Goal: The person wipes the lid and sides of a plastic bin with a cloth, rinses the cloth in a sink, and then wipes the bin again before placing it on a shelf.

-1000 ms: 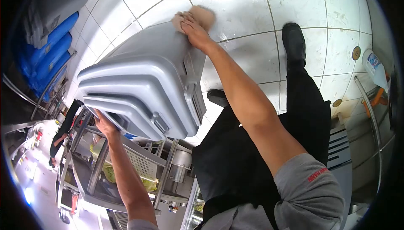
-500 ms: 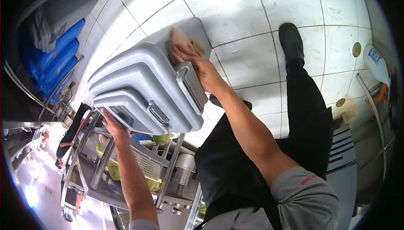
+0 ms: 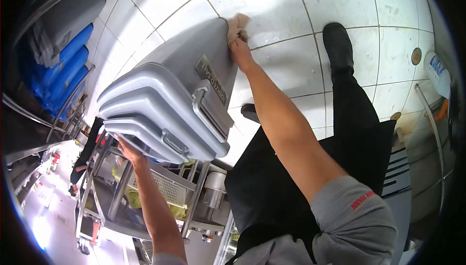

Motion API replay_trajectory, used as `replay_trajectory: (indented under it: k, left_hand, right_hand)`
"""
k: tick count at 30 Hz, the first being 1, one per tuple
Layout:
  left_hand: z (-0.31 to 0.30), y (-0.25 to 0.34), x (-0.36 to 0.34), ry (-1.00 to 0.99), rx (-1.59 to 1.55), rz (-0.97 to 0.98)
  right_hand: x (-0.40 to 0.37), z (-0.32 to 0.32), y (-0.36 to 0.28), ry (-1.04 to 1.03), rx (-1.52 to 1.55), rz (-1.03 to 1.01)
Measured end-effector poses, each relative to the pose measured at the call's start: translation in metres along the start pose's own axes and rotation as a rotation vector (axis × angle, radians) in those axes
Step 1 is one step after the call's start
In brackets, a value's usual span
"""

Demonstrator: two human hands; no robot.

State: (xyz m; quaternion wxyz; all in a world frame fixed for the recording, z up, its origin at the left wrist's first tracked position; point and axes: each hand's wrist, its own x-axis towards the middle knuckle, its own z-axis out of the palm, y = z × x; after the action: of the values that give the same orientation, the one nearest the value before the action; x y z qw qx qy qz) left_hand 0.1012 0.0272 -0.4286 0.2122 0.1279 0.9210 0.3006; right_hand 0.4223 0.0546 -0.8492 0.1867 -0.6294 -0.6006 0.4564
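A grey plastic bin [image 3: 179, 51] with a stepped grey lid [image 3: 141, 95] leans at a slant before me. Its side carries a dark label reading "IODIZED SALT" [image 3: 212, 79]. At the lid's near edge, my left hand [image 3: 130, 149] grips the bin, its fingers partly hidden by the lid. My right hand [image 3: 240, 52] is closed on a pinkish-brown cloth [image 3: 237, 26], reaching past the label to the bin's lower side near the floor. The cloth touches the bin's lower edge.
White floor tiles [image 3: 276, 8] surround the bin. Blue plastic-wrapped items [image 3: 73, 66] stand at left. A metal rack [image 3: 116, 192] with leafy vegetables is lower left; another person [image 3: 87, 153] is beyond. A white bottle [image 3: 437, 73] hangs by a metal rail [image 3: 431, 119] at right.
My right hand and the cloth have moved away from me, down to the bin's lower edge, uncovering the label. The bin has tilted a little, its lid shifting toward me.
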Motion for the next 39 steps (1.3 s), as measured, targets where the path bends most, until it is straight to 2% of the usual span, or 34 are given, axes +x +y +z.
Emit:
replay_trajectory:
  k: [1, 2, 4, 6, 8, 11, 12, 14, 15, 17, 19, 21, 22, 24, 25, 27, 28, 30, 32, 33, 35, 38, 39]
  left_hand:
    - [0.009, 0.007, -0.007, 0.078, 0.012, -0.051]
    - [0.009, 0.005, -0.01, 0.056, 0.028, -0.048]
    - [0.008, 0.002, -0.015, -0.002, 0.031, -0.049]
    - [0.016, 0.005, -0.029, 0.025, 0.018, -0.122]
    - [0.017, -0.002, -0.038, -0.077, -0.042, -0.066]
    - [0.021, -0.002, -0.052, 0.028, 0.046, -0.178]
    - [0.017, -0.006, -0.055, -0.005, -0.001, -0.202]
    - [0.005, -0.016, -0.061, -0.072, -0.088, -0.254]
    - [0.008, -0.007, -0.076, -0.051, -0.024, -0.307]
    - [0.019, 0.015, -0.112, -0.009, 0.084, -0.403]
    - [0.025, 0.016, -0.13, 0.038, 0.194, -0.435]
    - [0.017, -0.002, -0.133, 0.107, 0.31, -0.415]
    - [0.008, -0.019, -0.128, 0.118, 0.256, -0.36]
    - [-0.003, -0.053, -0.114, 0.142, 0.148, -0.248]
    - [0.018, -0.032, -0.13, 0.157, 0.03, -0.267]
    - [0.024, -0.032, -0.128, 0.018, -0.124, -0.16]
    - [0.029, -0.028, -0.134, -0.055, -0.188, -0.134]
    - [-0.001, -0.058, -0.117, -0.137, -0.14, -0.011]
    - [0.015, -0.045, -0.126, -0.1, -0.12, -0.017]
    - [0.024, -0.037, -0.129, -0.07, -0.11, -0.033]
    - [0.03, -0.028, -0.132, 0.069, -0.112, -0.186]
    - [0.035, -0.022, -0.132, 0.092, -0.065, -0.178]
    - [0.038, -0.02, -0.135, 0.095, -0.067, -0.137]
  right_hand:
    - [-0.01, -0.032, -0.022, -0.086, 0.487, 0.334]
    - [-0.022, -0.079, -0.054, -0.172, 0.976, 0.672]
    - [-0.049, -0.152, -0.1, -0.247, 1.015, 0.598]
    - [-0.081, -0.16, -0.127, -0.149, 1.219, 0.379]
    - [-0.068, -0.19, -0.158, -0.07, 1.259, 0.22]
    - [-0.019, -0.197, -0.154, -0.29, 1.187, 0.085]
    - [0.005, -0.218, -0.16, -0.336, 1.007, -0.023]
    - [0.029, -0.232, -0.165, -0.518, 0.895, 0.031]
    - [0.033, -0.233, -0.165, -0.606, 0.839, 0.059]
    - [0.002, -0.226, -0.144, -0.449, 0.859, -0.092]
    - [-0.015, -0.235, -0.137, -0.377, 0.926, -0.135]
    - [-0.006, -0.243, -0.141, -0.533, 0.612, -0.002]
    - [0.001, -0.243, -0.145, -0.608, 0.453, 0.061]
    - [0.043, -0.216, -0.141, -0.641, 0.492, 0.104]
    - [0.074, -0.196, -0.132, -0.654, 0.511, 0.123]
    - [0.124, -0.127, -0.092, -0.522, 0.526, -0.116]
    - [0.136, -0.113, -0.07, -0.567, 0.453, -0.157]
    - [0.107, -0.14, -0.054, -0.549, 0.608, 0.341]
    - [0.083, -0.116, -0.014, -0.493, 0.471, 0.407]
    - [0.071, -0.113, -0.008, -0.375, 0.443, 0.353]
    - [0.037, -0.114, -0.013, -0.145, 0.4, 0.256]
    - [0.053, -0.131, -0.041, -0.259, 0.332, 0.005]
    - [0.07, -0.136, -0.061, -0.258, 0.442, -0.04]
